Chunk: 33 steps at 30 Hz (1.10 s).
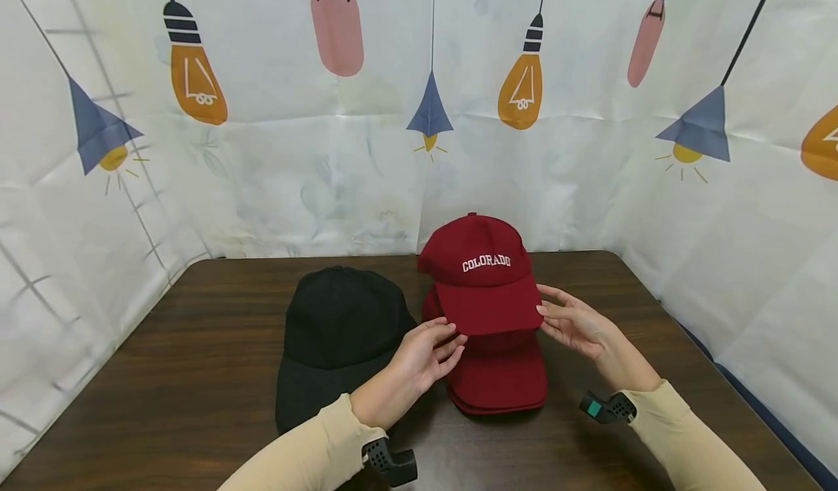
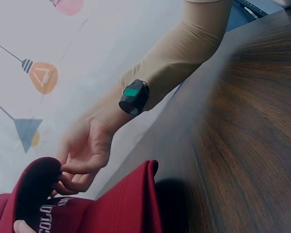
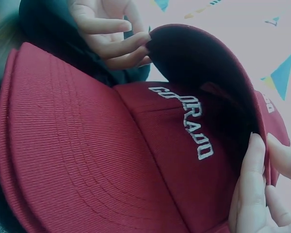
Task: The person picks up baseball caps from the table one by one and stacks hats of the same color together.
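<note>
A red cap (image 1: 481, 305) with white COLORADO lettering is lifted and tilted above more red caps (image 1: 497, 378), nested in a stack on the table. My left hand (image 1: 425, 356) pinches the left edge of its brim. At the brim's right edge, my right hand (image 1: 579, 324) grips with the thumb on one side and the fingers on the other. In the right wrist view, the brim's dark underside (image 3: 184, 53) shows over the lettered front of the cap (image 3: 184, 121) below. A black cap (image 1: 343, 324) sits on the left, beside the left forearm.
The dark wooden table (image 1: 196, 374) runs back to a white curtain (image 1: 281, 164) printed with lamps and bulbs. That curtain also closes off both sides. Each wrist carries a small black camera (image 1: 390, 462).
</note>
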Each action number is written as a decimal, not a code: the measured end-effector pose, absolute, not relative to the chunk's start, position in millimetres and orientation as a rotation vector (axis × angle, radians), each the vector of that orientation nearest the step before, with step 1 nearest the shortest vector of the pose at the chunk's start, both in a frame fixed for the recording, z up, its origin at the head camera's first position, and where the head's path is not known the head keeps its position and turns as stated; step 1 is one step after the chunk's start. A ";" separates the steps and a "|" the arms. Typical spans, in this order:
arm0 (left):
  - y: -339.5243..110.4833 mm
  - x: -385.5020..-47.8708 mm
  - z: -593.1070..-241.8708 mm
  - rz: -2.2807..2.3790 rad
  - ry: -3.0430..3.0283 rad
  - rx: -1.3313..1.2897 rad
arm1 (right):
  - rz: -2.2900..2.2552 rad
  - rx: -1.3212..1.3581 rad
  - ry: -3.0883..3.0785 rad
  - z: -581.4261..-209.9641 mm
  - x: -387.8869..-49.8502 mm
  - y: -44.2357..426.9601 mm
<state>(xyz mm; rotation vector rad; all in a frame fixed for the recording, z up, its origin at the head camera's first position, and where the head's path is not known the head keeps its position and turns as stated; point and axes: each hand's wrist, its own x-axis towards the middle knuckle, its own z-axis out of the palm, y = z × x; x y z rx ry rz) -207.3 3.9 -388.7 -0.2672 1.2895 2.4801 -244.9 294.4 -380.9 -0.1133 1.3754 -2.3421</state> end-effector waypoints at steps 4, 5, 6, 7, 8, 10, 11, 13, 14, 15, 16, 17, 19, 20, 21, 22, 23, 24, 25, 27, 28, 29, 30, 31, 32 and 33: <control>3.4 -206.7 -388.6 2.482 1.273 -0.268 | -2.340 -0.102 1.367 -383.7 -244.3 294.7; 3.3 -206.4 -388.6 2.481 1.269 -0.271 | -2.338 -0.100 1.366 -384.6 -244.1 295.1; 3.3 -206.1 -388.6 2.482 1.265 -0.272 | -2.339 -0.096 1.365 -385.2 -243.7 295.4; 3.5 -205.8 -388.5 2.483 1.262 -0.273 | -2.339 -0.096 1.361 -385.8 -243.3 295.8; 3.6 -205.7 -388.7 2.485 1.258 -0.272 | -2.340 -0.096 1.357 -386.3 -242.8 296.3; 4.2 -205.0 -388.6 2.485 1.252 -0.268 | -2.342 -0.094 1.348 -386.8 -241.6 297.5; 4.4 -204.7 -388.6 2.485 1.250 -0.267 | -2.342 -0.096 1.344 -386.8 -240.9 298.1; 4.8 -203.8 -388.8 2.481 1.249 -0.259 | -2.344 -0.097 1.330 -386.6 -239.3 299.1; 4.7 -203.3 -389.0 2.477 1.250 -0.255 | -2.345 -0.098 1.326 -386.5 -238.5 299.6; 4.6 -202.7 -389.1 2.473 1.253 -0.251 | -2.344 -0.098 1.322 -386.3 -237.7 299.9; 4.3 -202.3 -389.5 2.470 1.257 -0.247 | -2.344 -0.100 1.316 -386.2 -237.1 300.2; 4.0 -201.9 -389.7 2.467 1.261 -0.244 | -2.345 -0.101 1.309 -386.0 -236.4 300.2; 3.1 -201.2 -390.2 2.465 1.267 -0.232 | -2.347 -0.105 1.301 -385.9 -235.0 300.1; 2.7 -200.9 -390.3 2.465 1.267 -0.229 | -2.348 -0.104 1.297 -386.0 -234.3 300.1; 2.3 -200.7 -390.3 2.463 1.268 -0.226 | -2.350 -0.104 1.292 -386.2 -233.7 300.1; 2.0 -200.4 -390.2 2.462 1.266 -0.223 | -2.354 -0.102 1.285 -386.5 -233.3 300.2; 1.7 -200.1 -390.1 2.461 1.265 -0.220 | -2.354 -0.102 1.283 -386.7 -232.7 300.4; 1.5 -199.6 -389.9 2.459 1.264 -0.220 | -2.356 -0.101 1.278 -387.1 -232.3 300.6; 1.4 -199.1 -389.8 2.457 1.262 -0.221 | -2.357 -0.099 1.274 -387.5 -231.8 300.9; 1.1 -197.9 -389.6 2.454 1.258 -0.221 | -2.355 -0.102 1.266 -388.6 -231.4 301.8; 1.0 -197.2 -389.8 2.452 1.256 -0.220 | -2.354 -0.107 1.262 -389.2 -231.1 302.3; 0.9 -196.5 -390.0 2.449 1.256 -0.218 | -2.353 -0.115 1.257 -389.8 -230.9 302.8; 0.7 -195.6 -390.1 2.446 1.255 -0.219 | -2.352 -0.124 1.250 -390.5 -230.6 303.3; 0.8 -194.8 -390.4 2.442 1.256 -0.218 | -2.348 -0.138 1.246 -391.0 -230.2 304.0; 0.8 -194.1 -391.0 2.437 1.258 -0.217 | -2.344 -0.151 1.242 -391.6 -229.7 304.6; 0.8 -193.4 -391.7 2.433 1.261 -0.218 | -2.340 -0.164 1.235 -392.1 -229.2 305.1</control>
